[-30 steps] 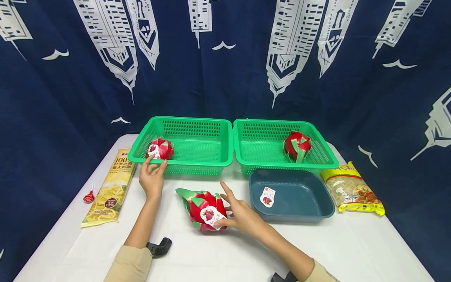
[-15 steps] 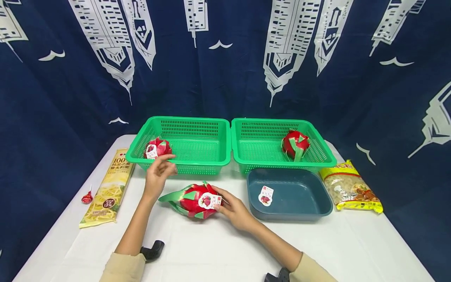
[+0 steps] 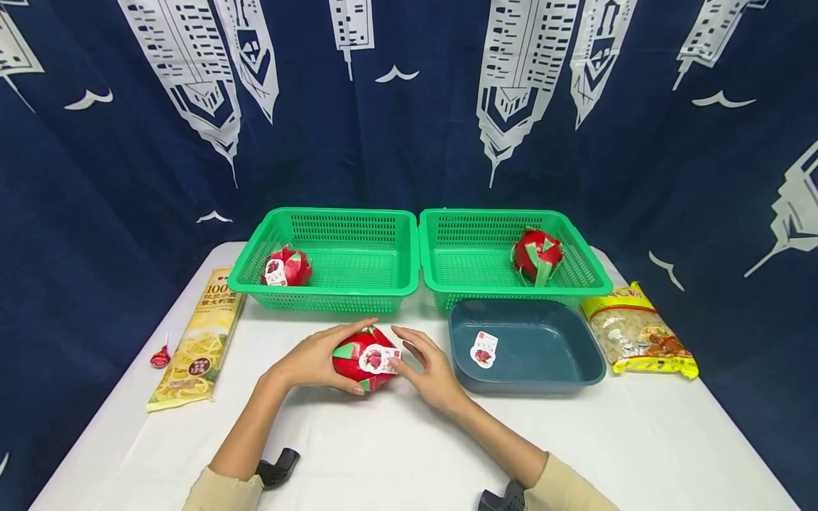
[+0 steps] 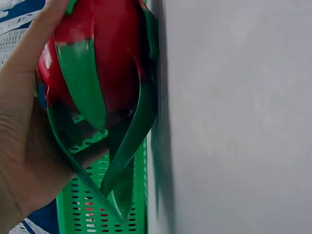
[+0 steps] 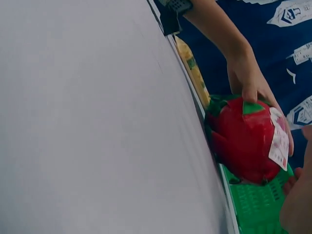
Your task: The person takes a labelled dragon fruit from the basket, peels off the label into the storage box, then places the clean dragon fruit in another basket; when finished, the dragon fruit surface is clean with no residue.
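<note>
A red dragon fruit (image 3: 359,365) with green leafy scales lies on the white table in front of the baskets. My left hand (image 3: 313,360) grips it from the left, thumb in front and fingers over the far side. Its long green leaf tips (image 4: 122,141) trail toward the palm in the left wrist view. A white label (image 5: 279,139) on the fruit faces my right hand (image 3: 434,372). That hand stands at the fruit's right end, fingers loosely bent and thumb tip right by the label's edge; the right wrist view shows a small gap between them.
Two green baskets (image 3: 345,292) (image 3: 511,292) stand side by side at the back, each with one dragon fruit. A blue-grey tub (image 3: 530,387) with a label inside sits at right, beside a yellow noodle bag (image 3: 639,333). Spaghetti pack (image 3: 198,341) and lollipop (image 3: 161,357) lie at left.
My left hand has come down from the left basket's rim and taken hold of the dragon fruit. The fruit turned and slid slightly; my right hand has loosened from its right end.
</note>
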`<action>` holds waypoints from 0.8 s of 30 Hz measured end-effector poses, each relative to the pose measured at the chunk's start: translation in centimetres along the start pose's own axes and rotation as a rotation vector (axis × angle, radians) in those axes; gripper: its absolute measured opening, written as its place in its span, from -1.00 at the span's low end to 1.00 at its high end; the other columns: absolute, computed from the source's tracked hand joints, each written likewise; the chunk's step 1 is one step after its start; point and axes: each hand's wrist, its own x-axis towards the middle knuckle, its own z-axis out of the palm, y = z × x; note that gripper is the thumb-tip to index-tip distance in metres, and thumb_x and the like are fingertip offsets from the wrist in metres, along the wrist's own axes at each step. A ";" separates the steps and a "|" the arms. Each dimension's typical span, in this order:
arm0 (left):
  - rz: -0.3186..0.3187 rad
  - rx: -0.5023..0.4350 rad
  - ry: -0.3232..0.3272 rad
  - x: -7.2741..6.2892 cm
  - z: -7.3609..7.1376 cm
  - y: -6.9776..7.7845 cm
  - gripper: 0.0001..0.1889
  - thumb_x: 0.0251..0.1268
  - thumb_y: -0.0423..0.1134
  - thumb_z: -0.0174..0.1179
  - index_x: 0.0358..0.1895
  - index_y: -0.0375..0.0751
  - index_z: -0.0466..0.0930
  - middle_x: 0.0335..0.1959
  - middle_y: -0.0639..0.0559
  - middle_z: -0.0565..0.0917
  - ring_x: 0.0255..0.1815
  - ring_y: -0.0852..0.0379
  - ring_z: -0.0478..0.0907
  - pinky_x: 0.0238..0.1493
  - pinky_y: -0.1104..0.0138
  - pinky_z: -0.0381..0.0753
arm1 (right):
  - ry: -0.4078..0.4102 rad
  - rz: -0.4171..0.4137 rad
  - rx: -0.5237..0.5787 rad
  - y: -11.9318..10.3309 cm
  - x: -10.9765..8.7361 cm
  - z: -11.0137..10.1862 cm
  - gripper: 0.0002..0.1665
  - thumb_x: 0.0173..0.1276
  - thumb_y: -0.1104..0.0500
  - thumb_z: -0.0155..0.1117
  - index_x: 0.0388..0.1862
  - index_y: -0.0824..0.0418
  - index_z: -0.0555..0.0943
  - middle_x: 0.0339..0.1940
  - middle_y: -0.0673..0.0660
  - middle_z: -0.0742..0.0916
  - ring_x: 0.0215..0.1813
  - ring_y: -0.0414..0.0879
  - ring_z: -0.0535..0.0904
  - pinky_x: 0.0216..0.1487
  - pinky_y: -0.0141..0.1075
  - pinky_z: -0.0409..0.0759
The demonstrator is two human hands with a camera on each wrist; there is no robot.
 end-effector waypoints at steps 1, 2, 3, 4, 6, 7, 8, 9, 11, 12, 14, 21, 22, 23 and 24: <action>-0.005 -0.007 0.008 0.0 0.1 0.0 0.06 -0.45 0.36 0.42 0.35 0.51 0.09 0.17 0.31 0.41 0.07 0.27 0.38 -0.07 0.19 0.48 | 0.054 -0.029 -0.016 -0.2 -0.1 0.1 -0.46 0.17 0.48 0.24 0.16 0.52 0.38 0.04 0.41 0.50 0.12 0.23 0.42 0.15 -0.02 0.38; -0.009 -0.010 0.018 0.1 0.2 0.0 0.05 -0.45 0.37 0.41 0.34 0.50 0.12 0.15 0.33 0.42 0.04 0.27 0.39 -0.09 0.21 0.49 | 0.107 -0.053 -0.046 -0.4 -0.2 0.2 -0.46 0.14 0.48 0.27 0.14 0.51 0.41 -0.06 0.39 0.54 0.00 0.21 0.48 0.06 -0.06 0.46; -0.012 -0.012 0.030 0.1 0.3 -0.1 0.04 -0.46 0.39 0.40 0.33 0.49 0.14 0.13 0.33 0.43 0.02 0.27 0.40 -0.11 0.22 0.50 | 0.155 -0.068 -0.080 -0.6 -0.3 0.3 -0.47 0.12 0.46 0.30 0.11 0.49 0.44 -0.20 0.36 0.56 -0.16 0.16 0.51 -0.09 -0.14 0.52; -0.019 -0.013 0.041 0.1 0.5 -0.1 0.03 -0.46 0.40 0.39 0.32 0.49 0.15 0.12 0.33 0.43 0.00 0.27 0.41 -0.13 0.24 0.50 | 0.195 -0.070 -0.111 -0.7 -0.4 0.4 -0.47 0.10 0.44 0.32 0.10 0.46 0.46 -0.34 0.32 0.55 -0.33 0.08 0.49 -0.27 -0.22 0.53; -0.035 -0.003 0.065 0.1 0.6 -0.2 0.02 -0.47 0.43 0.37 0.31 0.50 0.16 0.11 0.32 0.44 0.00 0.26 0.41 -0.15 0.25 0.50 | 0.249 -0.046 -0.149 -0.8 -0.5 0.6 -0.50 0.08 0.39 0.37 0.05 0.40 0.51 -0.60 0.24 0.45 -0.60 -0.06 0.31 -0.59 -0.33 0.33; -0.044 0.006 0.077 0.1 0.7 -0.2 0.02 -0.47 0.44 0.36 0.31 0.52 0.15 0.11 0.30 0.45 0.00 0.24 0.41 -0.15 0.24 0.50 | 0.262 -0.016 -0.150 -0.7 -0.6 0.7 -0.51 0.08 0.37 0.38 0.04 0.38 0.52 -0.70 0.19 0.38 -0.67 -0.14 0.20 -0.67 -0.37 0.19; -0.052 0.016 0.089 0.1 0.7 -0.3 0.02 -0.47 0.45 0.35 0.31 0.53 0.14 0.11 0.29 0.45 0.00 0.23 0.41 -0.16 0.23 0.51 | 0.266 0.026 -0.134 -0.6 -0.6 0.8 -0.51 0.09 0.34 0.38 0.04 0.38 0.52 -0.76 0.14 0.30 -0.70 -0.20 0.11 -0.70 -0.41 0.08; -0.060 0.026 0.098 0.2 0.8 -0.3 0.02 -0.47 0.47 0.33 0.31 0.55 0.13 0.11 0.28 0.45 0.01 0.22 0.40 -0.15 0.21 0.51 | 0.263 0.076 -0.097 -0.5 -0.6 0.9 -0.51 0.11 0.33 0.37 0.06 0.37 0.52 -0.80 0.10 0.24 -0.72 -0.26 0.06 -0.71 -0.44 0.03; -0.073 0.043 0.111 0.2 0.8 -0.4 0.02 -0.47 0.48 0.32 0.31 0.58 0.11 0.11 0.27 0.44 0.03 0.21 0.39 -0.14 0.18 0.50 | 0.258 0.175 -0.007 0.0 -0.5 1.1 -0.52 0.16 0.32 0.33 0.09 0.40 0.50 -0.84 0.03 0.18 -0.73 -0.32 0.02 -0.72 -0.47 0.00; -0.077 0.046 0.114 0.2 0.8 -0.4 0.02 -0.47 0.49 0.31 0.31 0.58 0.11 0.10 0.26 0.44 0.03 0.21 0.39 -0.13 0.16 0.50 | 0.257 0.223 0.040 0.2 -0.4 1.2 -0.51 0.19 0.32 0.31 0.10 0.42 0.49 -0.84 0.00 0.17 -0.74 -0.33 0.03 -0.71 -0.48 0.01; -0.077 0.048 0.114 0.2 0.8 -0.4 0.02 -0.47 0.49 0.31 0.31 0.58 0.10 0.11 0.26 0.44 0.04 0.21 0.39 -0.12 0.15 0.50 | 0.260 0.294 0.112 0.7 -0.3 1.4 -0.53 0.22 0.32 0.28 0.11 0.44 0.49 -0.84 -0.03 0.17 -0.74 -0.34 0.03 -0.71 -0.49 0.01; -0.084 0.048 0.109 0.3 0.9 -0.5 0.03 -0.46 0.48 0.31 0.32 0.57 0.09 0.10 0.22 0.45 0.00 0.20 0.40 -0.18 0.20 0.50 | 0.327 0.288 0.127 1.6 0.1 1.8 -0.74 0.20 0.34 0.29 -0.12 0.43 0.63 -0.84 -0.02 0.18 -0.72 -0.31 0.03 -0.69 -0.47 0.00; -0.086 0.046 0.110 0.2 0.9 -0.5 0.03 -0.46 0.48 0.32 0.32 0.57 0.09 0.09 0.21 0.45 -0.01 0.19 0.40 -0.19 0.20 0.50 | 0.339 0.286 0.128 1.5 0.2 1.8 -0.77 0.21 0.34 0.28 -0.16 0.43 0.64 -0.84 -0.02 0.19 -0.72 -0.31 0.03 -0.69 -0.47 0.00; -0.092 0.047 0.108 0.2 0.9 -0.5 0.03 -0.47 0.48 0.31 0.32 0.58 0.09 0.10 0.21 0.45 -0.01 0.20 0.40 -0.19 0.21 0.50 | 0.348 0.289 0.128 1.5 0.3 1.8 -0.80 0.21 0.35 0.27 -0.19 0.44 0.64 -0.84 -0.02 0.19 -0.72 -0.31 0.03 -0.69 -0.47 0.00; -0.094 0.048 0.105 0.2 0.9 -0.5 0.03 -0.47 0.48 0.31 0.32 0.58 0.08 0.10 0.21 0.45 0.00 0.20 0.40 -0.18 0.20 0.50 | 0.354 0.296 0.127 1.4 0.4 1.8 -0.81 0.22 0.34 0.27 -0.22 0.45 0.64 -0.83 -0.02 0.19 -0.72 -0.31 0.04 -0.68 -0.48 0.00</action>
